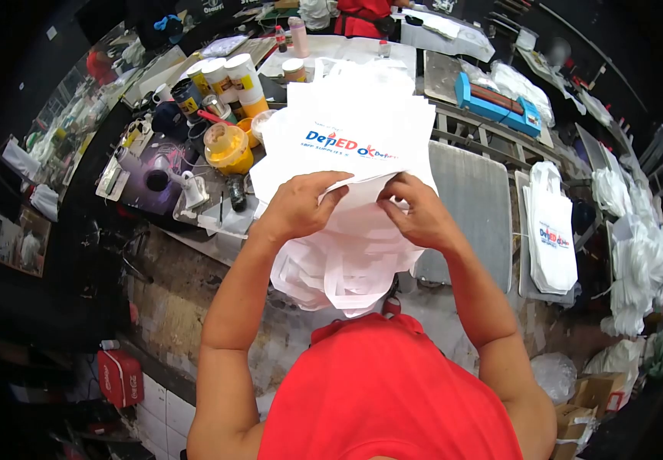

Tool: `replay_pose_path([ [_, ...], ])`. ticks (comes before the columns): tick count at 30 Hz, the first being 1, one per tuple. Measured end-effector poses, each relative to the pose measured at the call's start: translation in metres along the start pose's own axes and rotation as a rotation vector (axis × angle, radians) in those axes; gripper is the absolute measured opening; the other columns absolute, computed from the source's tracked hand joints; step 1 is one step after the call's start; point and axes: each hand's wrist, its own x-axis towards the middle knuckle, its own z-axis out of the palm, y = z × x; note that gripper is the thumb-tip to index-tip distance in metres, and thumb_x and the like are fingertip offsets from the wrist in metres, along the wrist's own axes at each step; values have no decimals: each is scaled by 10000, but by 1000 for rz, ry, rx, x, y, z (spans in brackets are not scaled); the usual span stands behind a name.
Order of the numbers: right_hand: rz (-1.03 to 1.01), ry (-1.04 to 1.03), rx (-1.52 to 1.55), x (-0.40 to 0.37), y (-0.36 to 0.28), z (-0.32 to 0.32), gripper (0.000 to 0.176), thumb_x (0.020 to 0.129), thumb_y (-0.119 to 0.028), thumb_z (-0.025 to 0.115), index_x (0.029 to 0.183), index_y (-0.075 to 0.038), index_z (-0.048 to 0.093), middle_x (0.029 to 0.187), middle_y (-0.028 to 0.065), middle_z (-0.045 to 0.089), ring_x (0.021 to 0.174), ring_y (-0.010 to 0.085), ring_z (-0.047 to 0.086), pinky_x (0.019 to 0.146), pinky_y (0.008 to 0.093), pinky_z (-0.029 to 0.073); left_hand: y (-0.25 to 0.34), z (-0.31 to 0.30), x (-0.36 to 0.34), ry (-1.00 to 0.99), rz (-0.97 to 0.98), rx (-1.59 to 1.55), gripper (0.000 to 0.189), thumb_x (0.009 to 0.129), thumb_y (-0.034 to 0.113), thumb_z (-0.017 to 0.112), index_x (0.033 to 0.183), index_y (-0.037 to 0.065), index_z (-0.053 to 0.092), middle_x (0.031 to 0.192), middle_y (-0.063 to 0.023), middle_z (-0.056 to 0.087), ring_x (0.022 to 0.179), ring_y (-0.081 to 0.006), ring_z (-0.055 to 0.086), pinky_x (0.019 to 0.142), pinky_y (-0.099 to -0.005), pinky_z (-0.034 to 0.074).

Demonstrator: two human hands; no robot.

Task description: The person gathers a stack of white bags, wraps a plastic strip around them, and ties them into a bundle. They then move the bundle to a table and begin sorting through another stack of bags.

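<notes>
A stack of white fabric bags (285, 165) lies in front of me, the top one printed "DepED" in blue and red. My left hand (304, 205) is closed at the near edge of the top bag, thumb and fingers pinching it. On the right side of that same edge, my right hand (416, 207) also pinches the white fabric, thumb bent toward the fingers. Below both hands, the loose lower parts and handles of the bags (339, 268) hang over the table's near edge.
Left of the stack stand white containers (243, 77) and a yellow tub (228, 147). To the right lie a grey board (465, 207), a blue device (498, 107) and another printed bag (550, 230). A person in red (362, 19) stands at the far side.
</notes>
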Motion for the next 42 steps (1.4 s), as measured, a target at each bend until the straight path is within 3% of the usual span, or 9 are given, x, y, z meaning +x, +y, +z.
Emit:
replay_pose_path([
  [7, -179, 430, -73, -10, 1, 0, 176, 820, -103, 753, 967, -63, 665, 1082, 106, 597, 1014, 327, 560, 884, 402, 456, -8, 6, 4, -13, 10, 99, 292, 911, 135, 640, 1193, 76, 686, 1035, -165, 726, 947, -370, 689, 823, -423, 553],
  [10, -218, 94, -295, -34, -8, -17, 195, 805, -111, 763, 982, -93, 686, 1107, 89, 598, 1056, 316, 541, 916, 390, 440, -3, 0, 8, 44, -114, 175, 287, 900, 116, 633, 1182, 94, 685, 990, -166, 722, 890, -381, 688, 778, -439, 558],
  [14, -167, -65, -417, -35, 9, -4, 235, 788, -110, 759, 1016, -109, 707, 1057, 50, 617, 1030, 277, 548, 891, 394, 456, 11, -3, 9, 43, -31, 101, 251, 909, 89, 639, 1152, 34, 670, 948, -205, 715, 839, -388, 688, 748, -428, 545],
  [22, -196, 387, -41, -3, 3, -7, 192, 810, -33, 731, 971, -50, 627, 1026, 99, 594, 984, 320, 586, 829, 420, 497, -1, 7, 6, 28, 118, 181, 252, 900, 114, 661, 1142, 46, 683, 1007, -162, 730, 894, -366, 694, 793, -412, 556],
  [24, -245, 392, -115, -17, -3, -14, 206, 796, -42, 756, 973, -53, 654, 1062, 108, 597, 1017, 323, 574, 871, 422, 488, -6, 6, 9, 16, 55, 204, 251, 900, 118, 663, 1140, 48, 684, 1002, -164, 729, 889, -364, 695, 787, -414, 555],
  [27, -224, -55, -281, -30, 4, -6, 190, 781, -105, 780, 965, -99, 735, 1097, 67, 630, 1045, 296, 555, 890, 402, 483, 1, -1, 13, 63, -68, 225, 256, 888, 92, 662, 1141, 65, 688, 988, -165, 725, 887, -358, 694, 778, -414, 552],
  [30, -167, -144, -352, -26, 12, 2, 89, 804, -130, 756, 889, -104, 753, 1045, 45, 653, 1001, 290, 555, 872, 403, 486, 0, 0, 11, 79, 49, 182, 265, 886, 76, 653, 1149, 76, 690, 1002, -155, 727, 894, -356, 694, 783, -409, 552],
  [39, -50, 11, -96, -6, 2, -15, 74, 861, -67, 689, 925, -47, 719, 937, 101, 614, 925, 309, 572, 830, 398, 484, 6, -1, 9, 25, 64, 141, 274, 883, 87, 668, 1156, 94, 696, 1049, -140, 730, 933, -342, 694, 817, -409, 553],
  [42, -187, 255, -158, -2, -6, -13, 91, 864, -28, 675, 951, -37, 697, 932, 112, 604, 924, 315, 576, 813, 400, 479, 9, 0, 9, 67, 170, 162, 267, 885, 94, 672, 1151, 90, 697, 1043, -142, 730, 917, -344, 696, 807, -413, 555],
])
